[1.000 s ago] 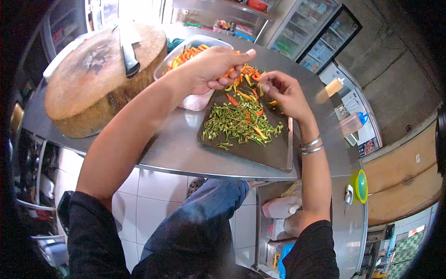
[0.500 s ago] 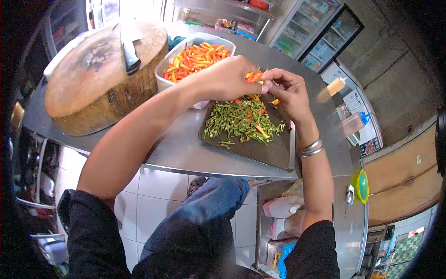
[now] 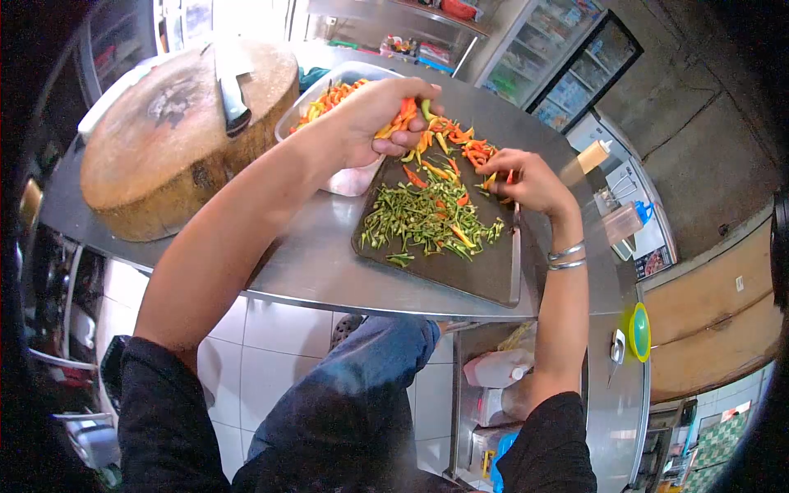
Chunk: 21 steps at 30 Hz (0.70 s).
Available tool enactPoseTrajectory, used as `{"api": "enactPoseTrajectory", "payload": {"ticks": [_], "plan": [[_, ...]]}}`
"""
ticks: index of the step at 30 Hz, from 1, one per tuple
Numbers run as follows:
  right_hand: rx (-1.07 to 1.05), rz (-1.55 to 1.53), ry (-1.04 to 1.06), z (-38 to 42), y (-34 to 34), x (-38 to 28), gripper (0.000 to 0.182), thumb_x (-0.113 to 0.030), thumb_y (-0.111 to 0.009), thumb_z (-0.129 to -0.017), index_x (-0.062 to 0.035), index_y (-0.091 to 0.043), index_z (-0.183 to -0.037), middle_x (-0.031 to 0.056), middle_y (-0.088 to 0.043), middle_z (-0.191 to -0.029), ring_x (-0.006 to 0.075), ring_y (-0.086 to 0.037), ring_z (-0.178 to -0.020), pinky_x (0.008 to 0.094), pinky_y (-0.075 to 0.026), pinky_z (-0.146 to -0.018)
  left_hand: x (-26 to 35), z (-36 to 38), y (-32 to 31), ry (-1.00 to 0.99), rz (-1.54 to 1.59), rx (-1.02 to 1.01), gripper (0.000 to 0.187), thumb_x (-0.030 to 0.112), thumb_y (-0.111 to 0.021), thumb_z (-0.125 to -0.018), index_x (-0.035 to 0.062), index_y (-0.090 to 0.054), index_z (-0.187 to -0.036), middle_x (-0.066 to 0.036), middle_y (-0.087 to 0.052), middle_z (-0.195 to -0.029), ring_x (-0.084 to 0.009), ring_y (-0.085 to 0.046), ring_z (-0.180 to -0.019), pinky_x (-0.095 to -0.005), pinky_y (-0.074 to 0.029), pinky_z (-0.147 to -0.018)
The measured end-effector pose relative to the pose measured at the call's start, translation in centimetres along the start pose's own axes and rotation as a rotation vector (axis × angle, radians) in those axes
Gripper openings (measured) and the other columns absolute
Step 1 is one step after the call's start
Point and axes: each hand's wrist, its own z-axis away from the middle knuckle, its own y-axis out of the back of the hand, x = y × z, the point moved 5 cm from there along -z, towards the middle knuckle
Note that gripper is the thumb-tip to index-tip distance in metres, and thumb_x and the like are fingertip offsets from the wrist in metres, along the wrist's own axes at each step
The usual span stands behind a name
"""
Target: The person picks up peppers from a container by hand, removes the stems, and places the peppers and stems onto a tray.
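Note:
My left hand (image 3: pixel 374 123) is curled around several orange and yellow chilies (image 3: pixel 400 117), beside the plastic tub (image 3: pixel 283 123) of chilies. Over the right part of the dark tray (image 3: pixel 427 267), my right hand (image 3: pixel 530 182) has its fingers bent down at some chilies; a red one shows by the fingertips, and the exact grip is hard to make out. Green stems (image 3: pixel 411 218) lie heaped on the tray with a few orange chilies among them. More loose chilies (image 3: pixel 472 152) lie at the tray's far end, between my hands.
A thick round chopping block (image 3: pixel 156 123) with a cleaver (image 3: pixel 233 99) on it stands at the left. A knife (image 3: pixel 515 255) lies along the tray's right edge. Squeeze bottles and a green bowl (image 3: pixel 640 332) are at the right. My leg is below the steel table (image 3: pixel 329 279).
My hands have moved apart from each other. The left one has shifted left over the tub, and the right one has come down towards the chilies on the tray.

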Motion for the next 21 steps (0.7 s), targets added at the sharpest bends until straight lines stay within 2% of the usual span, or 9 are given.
{"api": "enactPoseTrajectory", "payload": {"ticks": [2, 4, 6, 8, 10, 14, 15, 18, 21], "plan": [[-0.079, 0.096, -0.017, 0.0, -0.4, 0.4, 0.022, 0.002, -0.069, -0.082, -0.0053, -0.072, -0.102, 0.0026, -0.067, -0.093, 0.0094, -0.061, -0.086, 0.0242, -0.048, -0.078, -0.3, -0.2, 0.2, 0.065, 0.192, -0.044, 0.025, 0.031, -0.062, -0.093, 0.0070, -0.058, -0.087, -0.001, -0.052, -0.062, -0.0055, -0.040, -0.037, -0.0185, -0.024, -0.028], [-0.084, -0.043, -0.241, -0.1, -0.8, 0.1, 0.020, 0.001, -0.073, -0.080, -0.0033, -0.068, -0.099, -0.0009, -0.064, -0.090, 0.0063, -0.059, -0.083, 0.0228, -0.048, -0.073, -0.2, -0.1, 0.1, 0.079, 0.192, -0.034, 0.026, 0.032, -0.062, -0.093, 0.0079, -0.057, -0.085, -0.001, -0.053, -0.063, -0.0055, -0.040, -0.037, -0.0184, -0.025, -0.027], [0.039, -0.211, -0.161, -0.7, -0.9, -0.8, 0.018, -0.001, -0.074, -0.081, -0.0031, -0.066, -0.097, -0.0007, -0.064, -0.089, 0.0064, -0.060, -0.083, 0.0240, -0.049, -0.074, -0.3, -0.1, 0.1, 0.093, 0.194, -0.021, 0.027, 0.033, -0.063, -0.093, 0.0087, -0.056, -0.083, -0.001, -0.053, -0.064, -0.0055, -0.040, -0.038, -0.0183, -0.025, -0.027], [0.163, -0.379, -0.081, -1.2, -1.2, -1.9, 0.017, -0.003, -0.075, -0.082, -0.0029, -0.065, -0.094, -0.0005, -0.065, -0.088, 0.0064, -0.061, -0.084, 0.0253, -0.050, -0.074, -0.1, -0.3, 0.0, 0.020, 0.033, -0.003, 0.031, 0.037, -0.065, -0.092, 0.0095, -0.055, -0.082, -0.001, -0.052, -0.063, -0.0054, -0.041, -0.038, -0.0180, -0.024, -0.027], [0.365, -0.797, 0.058, -1.4, -1.2, -3.8, 0.016, -0.007, -0.073, -0.087, -0.0028, -0.062, -0.099, -0.0004, -0.064, -0.088, 0.0066, -0.061, -0.082, 0.0229, -0.051, -0.072, 0.1, 0.3, -0.6, -0.018, -0.124, 0.052, 0.033, 0.040, -0.066, -0.092, 0.0092, -0.055, -0.083, 0.000, -0.051, -0.062, -0.0046, -0.041, -0.039, -0.0179, -0.025, -0.029], [0.396, -1.029, 0.053, -1.9, -1.9, -4.3, 0.016, -0.007, -0.072, -0.089, -0.0013, -0.065, -0.102, 0.0014, -0.067, -0.087, 0.0078, -0.062, -0.075, 0.0226, -0.051, -0.069, 0.2, 1.1, -2.0, -0.110, -0.557, 0.134, 0.039, 0.045, -0.067, -0.092, 0.0076, -0.056, -0.088, 0.002, -0.048, -0.060, -0.0022, -0.041, -0.043, -0.0176, -0.028, -0.035], [0.397, -1.029, 0.051, -1.8, -2.0, -4.1, 0.016, -0.007, -0.072, -0.089, -0.0013, -0.065, -0.102, 0.0014, -0.067, -0.087, 0.0078, -0.062, -0.075, 0.0226, -0.051, -0.069, 0.3, 1.1, -2.1, -0.144, -0.690, 0.097, 0.042, 0.047, -0.066, -0.092, 0.0048, -0.061, -0.090, 0.002, -0.049, -0.061, -0.0043, -0.046, -0.047, -0.0194, -0.035, -0.041], [0.512, -0.849, 0.083, -1.6, -1.8, -4.0, 0.014, -0.008, -0.072, -0.088, -0.0010, -0.068, -0.100, 0.0025, -0.069, -0.088, 0.0076, -0.061, -0.074, 0.0223, -0.051, -0.068, 0.3, 1.4, -3.3, -0.307, -0.911, -0.019, 0.046, 0.048, -0.067, -0.090, 0.0013, -0.066, -0.089, -0.001, -0.052, -0.060, -0.0091, -0.053, -0.053, -0.0262, -0.041, -0.047], [0.552, -0.683, 0.019, -1.3, -1.4, -4.3, 0.010, -0.008, -0.072, -0.089, -0.0011, -0.069, -0.095, 0.0022, -0.068, -0.087, 0.0073, -0.061, -0.075, 0.0218, -0.050, -0.068, 0.5, 1.5, -3.6, -0.309, -1.111, -0.007, 0.047, 0.045, -0.069, -0.089, -0.0014, -0.068, -0.085, -0.006, -0.055, -0.059, -0.0134, -0.055, -0.057, -0.0335, -0.044, -0.055]]}}
